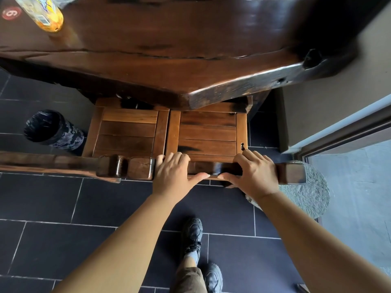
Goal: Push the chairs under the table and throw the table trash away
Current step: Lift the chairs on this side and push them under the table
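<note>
Dark tile floor point(53, 204) under a wood table point(190, 60). Both hands, left point(173, 174) and right point(254, 174), clasp the right chair point(207, 132) back, seat partly under. The chair may jam, seemingly against the left chair point(127, 130). The bottle point(42, 11) remains on the table.

- 2 wooden chairs: left chair point(127, 132) and right chair point(208, 134), side by side at the table point(190, 39) edge
- 1 bottle point(43, 12) on table
- 1 bin point(53, 130) left of chairs
- 2 hands: left hand point(172, 174), right hand point(254, 174)
- 2 black shoes point(192, 235)
</note>
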